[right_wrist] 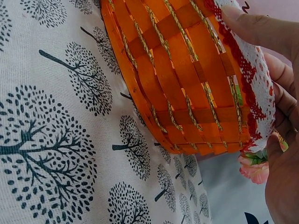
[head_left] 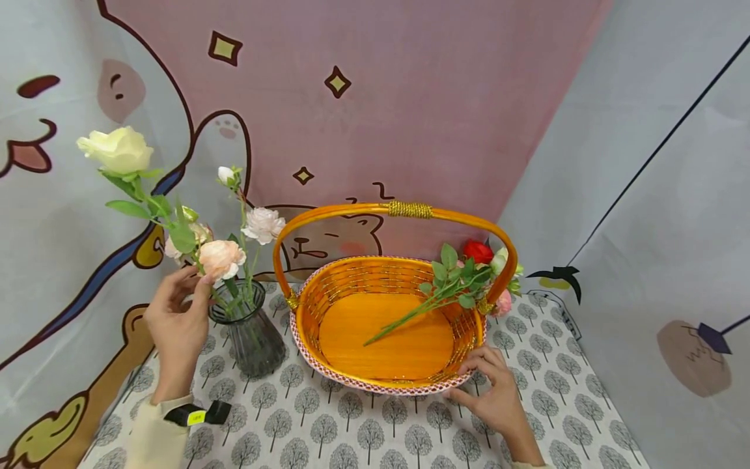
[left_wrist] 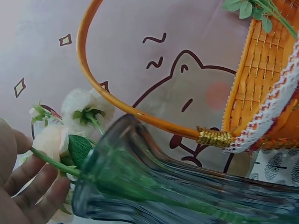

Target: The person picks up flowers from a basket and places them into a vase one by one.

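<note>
My left hand (head_left: pixel 178 322) is at the mouth of a dark, ribbed glass vase (head_left: pixel 256 345) on the left. In the left wrist view, its thumb and fingertips pinch a green flower stem (left_wrist: pixel 56 164) that runs down into the vase. A tall cream rose (head_left: pixel 120 150), a peach flower (head_left: pixel 221 259) and a pale pink flower (head_left: pixel 263 225) rise above the vase. My right hand (head_left: pixel 495 394) grips the front right rim of an orange woven basket (head_left: pixel 351 326), thumb outside and fingers over the lace edging (right_wrist: pixel 261 84).
Leafy flower stems (head_left: pixel 404 319) lie across the basket's right side, with a red rose (head_left: pixel 477 251) at their far end. An arched handle (head_left: pixel 334 210) spans the basket. The tree-print tablecloth (head_left: pixel 369 433) meets a cartoon-printed backdrop (head_left: pixel 410 117).
</note>
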A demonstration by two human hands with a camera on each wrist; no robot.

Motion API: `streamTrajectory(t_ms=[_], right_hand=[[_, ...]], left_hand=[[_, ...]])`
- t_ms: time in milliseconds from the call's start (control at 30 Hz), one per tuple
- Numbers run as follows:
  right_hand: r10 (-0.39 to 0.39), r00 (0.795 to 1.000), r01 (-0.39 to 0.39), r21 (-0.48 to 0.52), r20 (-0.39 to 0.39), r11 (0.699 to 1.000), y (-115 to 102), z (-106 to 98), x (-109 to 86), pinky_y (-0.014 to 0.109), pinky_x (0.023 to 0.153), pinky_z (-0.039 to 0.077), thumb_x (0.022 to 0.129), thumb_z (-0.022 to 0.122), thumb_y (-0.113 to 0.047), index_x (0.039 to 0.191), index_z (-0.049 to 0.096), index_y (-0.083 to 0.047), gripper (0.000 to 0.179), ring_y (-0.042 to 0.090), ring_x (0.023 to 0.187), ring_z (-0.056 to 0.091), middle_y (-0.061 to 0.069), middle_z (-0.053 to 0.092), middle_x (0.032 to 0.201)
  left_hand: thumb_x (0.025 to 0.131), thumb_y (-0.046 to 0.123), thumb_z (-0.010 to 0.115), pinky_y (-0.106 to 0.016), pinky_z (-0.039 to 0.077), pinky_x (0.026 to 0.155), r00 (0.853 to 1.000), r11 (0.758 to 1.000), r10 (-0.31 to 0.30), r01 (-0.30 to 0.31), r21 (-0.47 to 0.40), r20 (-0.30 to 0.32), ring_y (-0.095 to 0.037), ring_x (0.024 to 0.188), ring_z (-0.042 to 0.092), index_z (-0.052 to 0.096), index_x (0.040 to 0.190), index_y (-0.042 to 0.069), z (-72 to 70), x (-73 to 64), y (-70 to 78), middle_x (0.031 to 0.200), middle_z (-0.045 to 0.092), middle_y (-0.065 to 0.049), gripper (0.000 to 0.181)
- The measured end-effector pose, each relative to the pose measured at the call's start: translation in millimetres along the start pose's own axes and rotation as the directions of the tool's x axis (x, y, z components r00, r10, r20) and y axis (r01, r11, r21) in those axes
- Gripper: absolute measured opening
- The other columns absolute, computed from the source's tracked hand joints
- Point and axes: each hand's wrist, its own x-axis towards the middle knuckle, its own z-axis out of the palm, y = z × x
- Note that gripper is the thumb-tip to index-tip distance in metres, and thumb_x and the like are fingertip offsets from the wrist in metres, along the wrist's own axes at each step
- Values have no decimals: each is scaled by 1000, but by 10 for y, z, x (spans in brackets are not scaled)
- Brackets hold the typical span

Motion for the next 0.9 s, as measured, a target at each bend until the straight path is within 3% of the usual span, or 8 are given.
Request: streamTrajectory(t_ms=[200, 433, 533, 733, 900], right_hand=[[-27, 1000, 28, 11, -14, 1000, -22, 5, 6, 21, 93, 38, 57, 102, -10, 88, 70, -23, 47, 11, 108, 47, 3, 66, 104], [-27, 1000, 27, 19, -16, 999, -19, 4, -6, 22, 95, 37, 57, 102, -12, 89, 71, -22, 46, 11, 109, 47, 7, 65, 105], [-24, 1000, 24, 18, -16, 1000, -12, 5, -12, 22, 94, 37, 57, 102, -12, 89, 71, -22, 46, 10, 109, 47, 7, 65, 105], [-12, 1000, 12, 23, -14, 1000, 13, 12, -12, 22, 93, 37, 56, 102, -10, 89, 70, -23, 48, 10, 109, 47, 7, 66, 105], [-46, 998, 47, 24, -36, 999, 25, 31, -15, 21, 92, 37, 52, 103, -6, 89, 70, -21, 52, 13, 108, 47, 8, 65, 104]], left_hand=[[96, 16, 73, -10, 46, 67, 995, 995, -38, 46, 88, -92, 8, 72, 61, 73, 124, 9, 3, -86, -88, 89, 65, 30, 29], [97, 20, 73, -12, 45, 75, 989, 986, -71, 89, 141, -132, 7, 81, 59, 74, 120, 9, 12, -202, -155, 87, 61, 30, 26], [97, 21, 73, -12, 44, 75, 989, 979, -75, 97, 179, -126, 7, 84, 58, 74, 119, 9, 18, -256, -183, 90, 63, 23, 25], [95, 17, 73, -8, 41, 73, 993, 964, -55, 80, 254, -104, 4, 88, 56, 76, 111, 3, 27, -347, -255, 102, 67, -4, 21], [94, 14, 74, -3, 39, 68, 996, 951, 0, 27, 309, -88, 0, 85, 53, 77, 102, -2, 25, -385, -278, 101, 64, -15, 18]])
